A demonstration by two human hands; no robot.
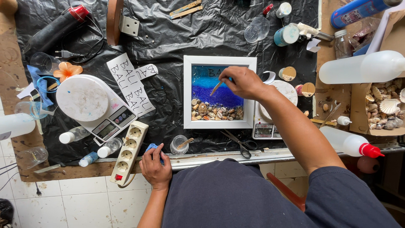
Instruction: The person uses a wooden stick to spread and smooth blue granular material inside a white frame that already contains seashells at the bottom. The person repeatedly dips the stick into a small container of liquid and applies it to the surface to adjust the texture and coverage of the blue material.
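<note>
Head view looks straight down on a white shadow-box frame at the centre of the frame; inside it lie a band of light blue, a band of deep blue granules and, along the lower edge, a row of small shells and pebbles. At the far right a cardboard box holds a heap of larger seashells. Just below the frame's lower left corner stands a small clear cup with a wooden stick in it; an empty clear cup lies near the top. Two white squeeze bottles lie at the right, the lower one red-capped.

Black plastic sheeting covers the bench, with white floor tiles below it at lower left. On the sheeting sit a white digital scale at left, a cream power strip at lower left, paper strips with lettering, and scissors under the frame.

The right hand reaches over the frame's upper right part, its grip pressed together, fingertips pinching a thin wooden stick whose tip rests on the blue filling. The left hand rests at the bench's lower edge, beside the power strip, fingers curled closed around a blue cloth.
</note>
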